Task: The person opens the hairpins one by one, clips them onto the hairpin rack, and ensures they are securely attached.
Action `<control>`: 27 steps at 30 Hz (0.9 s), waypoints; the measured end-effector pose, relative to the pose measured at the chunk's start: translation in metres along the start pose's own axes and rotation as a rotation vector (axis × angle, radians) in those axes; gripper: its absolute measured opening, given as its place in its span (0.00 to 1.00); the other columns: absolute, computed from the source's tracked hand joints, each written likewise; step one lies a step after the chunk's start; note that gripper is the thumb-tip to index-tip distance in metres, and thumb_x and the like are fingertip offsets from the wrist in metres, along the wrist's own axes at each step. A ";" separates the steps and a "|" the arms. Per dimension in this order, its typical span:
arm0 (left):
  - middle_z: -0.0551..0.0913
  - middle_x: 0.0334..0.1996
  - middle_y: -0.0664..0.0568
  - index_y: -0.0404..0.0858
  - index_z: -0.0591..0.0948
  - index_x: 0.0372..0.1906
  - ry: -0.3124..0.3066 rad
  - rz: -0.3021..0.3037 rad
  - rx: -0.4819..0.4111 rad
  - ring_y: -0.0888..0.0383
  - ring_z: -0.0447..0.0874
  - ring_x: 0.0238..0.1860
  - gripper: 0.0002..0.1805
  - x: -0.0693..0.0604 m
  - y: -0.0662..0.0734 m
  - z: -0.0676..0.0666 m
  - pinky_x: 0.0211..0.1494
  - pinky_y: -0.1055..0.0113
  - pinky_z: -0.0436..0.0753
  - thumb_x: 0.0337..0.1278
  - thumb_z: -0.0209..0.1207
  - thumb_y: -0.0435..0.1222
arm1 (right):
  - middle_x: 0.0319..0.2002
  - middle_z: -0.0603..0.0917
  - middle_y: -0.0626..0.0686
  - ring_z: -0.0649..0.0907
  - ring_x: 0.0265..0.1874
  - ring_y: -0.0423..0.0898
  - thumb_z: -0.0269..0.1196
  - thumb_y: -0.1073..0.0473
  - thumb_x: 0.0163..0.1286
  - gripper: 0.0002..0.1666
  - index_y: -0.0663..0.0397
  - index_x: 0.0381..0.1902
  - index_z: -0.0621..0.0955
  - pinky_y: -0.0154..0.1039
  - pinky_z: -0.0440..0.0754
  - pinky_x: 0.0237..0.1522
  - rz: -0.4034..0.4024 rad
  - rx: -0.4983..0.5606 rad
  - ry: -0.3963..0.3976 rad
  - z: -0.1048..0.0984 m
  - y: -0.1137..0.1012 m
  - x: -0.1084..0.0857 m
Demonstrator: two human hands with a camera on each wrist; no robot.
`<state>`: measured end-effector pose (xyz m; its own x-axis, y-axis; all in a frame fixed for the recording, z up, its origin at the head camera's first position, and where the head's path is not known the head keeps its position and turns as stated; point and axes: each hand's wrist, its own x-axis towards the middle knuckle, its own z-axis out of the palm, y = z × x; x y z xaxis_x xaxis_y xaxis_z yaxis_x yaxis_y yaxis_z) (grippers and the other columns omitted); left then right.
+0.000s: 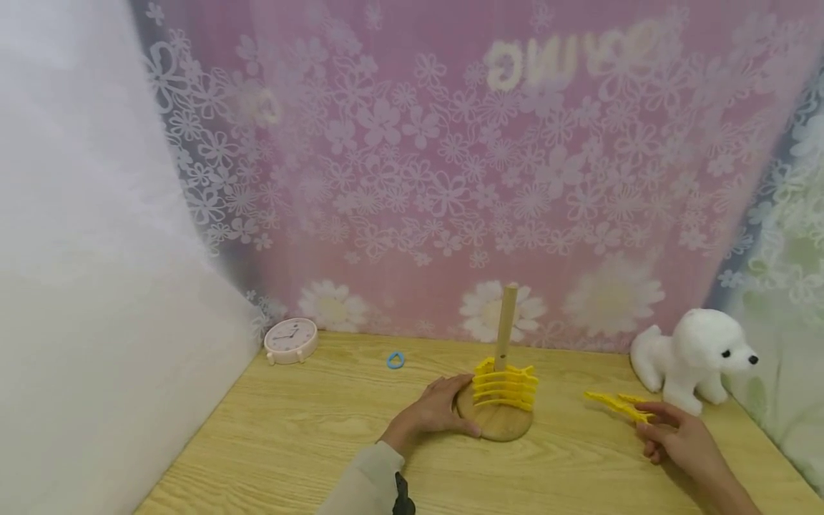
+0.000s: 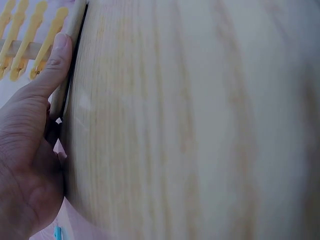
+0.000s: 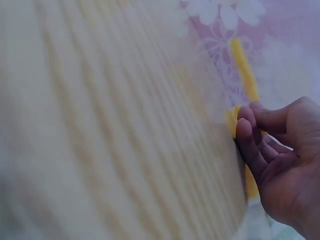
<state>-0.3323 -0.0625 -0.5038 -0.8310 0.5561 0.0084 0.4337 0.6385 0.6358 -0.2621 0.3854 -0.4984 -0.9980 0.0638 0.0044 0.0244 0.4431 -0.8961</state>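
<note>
A round wooden base (image 1: 505, 428) carries an upright wooden post (image 1: 506, 322), together a stand. Several yellow plastic pieces (image 1: 505, 388) are stacked around the post's lower part. My left hand (image 1: 440, 409) grips the left rim of the base, its thumb towards the front and fingers towards the back. In the left wrist view the thumb (image 2: 57, 62) lies along the base's edge. To the right, apart from the stand, my right hand (image 1: 679, 436) pinches a loose yellow plastic piece (image 1: 611, 404) between thumb and fingers. Part of that piece is hidden behind the fingers in the right wrist view.
A small blue ring-shaped piece (image 1: 389, 363) lies on the wooden table (image 1: 309, 429), behind and left of the stand. A pink-white clock (image 1: 291, 342) is at the back left. A white plush dog (image 1: 689, 357) sits behind my right hand. A flowered curtain (image 1: 418, 214) hangs behind the table.
</note>
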 end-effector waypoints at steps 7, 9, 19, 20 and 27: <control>0.58 0.82 0.61 0.56 0.56 0.84 -0.011 -0.026 -0.016 0.45 0.48 0.83 0.58 -0.001 -0.001 0.002 0.83 0.43 0.51 0.52 0.74 0.61 | 0.28 0.81 0.55 0.80 0.18 0.45 0.61 0.64 0.79 0.23 0.79 0.61 0.75 0.44 0.86 0.21 -0.082 -0.056 0.083 0.009 -0.021 -0.007; 0.58 0.82 0.60 0.55 0.55 0.84 -0.011 -0.025 -0.016 0.45 0.47 0.83 0.58 -0.002 -0.001 0.001 0.83 0.43 0.51 0.52 0.74 0.61 | 0.30 0.82 0.54 0.81 0.18 0.46 0.62 0.61 0.79 0.23 0.77 0.61 0.76 0.44 0.87 0.22 -0.107 -0.079 0.101 0.012 -0.029 -0.007; 0.57 0.82 0.61 0.57 0.54 0.84 -0.001 -0.013 -0.006 0.44 0.45 0.84 0.58 0.000 -0.003 0.002 0.84 0.44 0.49 0.53 0.72 0.62 | 0.40 0.89 0.65 0.82 0.13 0.49 0.62 0.58 0.79 0.19 0.68 0.59 0.82 0.40 0.75 0.11 -0.235 -0.216 0.201 0.029 -0.070 -0.010; 0.57 0.82 0.61 0.57 0.55 0.84 0.003 -0.012 -0.009 0.44 0.46 0.84 0.58 -0.001 -0.003 0.002 0.84 0.43 0.49 0.53 0.73 0.62 | 0.41 0.89 0.66 0.81 0.12 0.49 0.63 0.58 0.79 0.19 0.67 0.59 0.83 0.40 0.73 0.10 -0.242 -0.228 0.207 0.031 -0.074 -0.010; 0.58 0.82 0.58 0.54 0.55 0.85 0.007 0.002 0.005 0.43 0.47 0.83 0.58 -0.003 -0.003 0.002 0.83 0.42 0.50 0.53 0.73 0.61 | 0.40 0.90 0.64 0.76 0.08 0.50 0.64 0.56 0.78 0.20 0.66 0.59 0.84 0.40 0.74 0.11 -0.250 -0.246 0.215 0.046 -0.098 -0.008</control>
<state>-0.3307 -0.0644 -0.5071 -0.8323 0.5541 0.0149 0.4373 0.6398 0.6321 -0.2591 0.3003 -0.4310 -0.9406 0.1008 0.3243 -0.1776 0.6679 -0.7228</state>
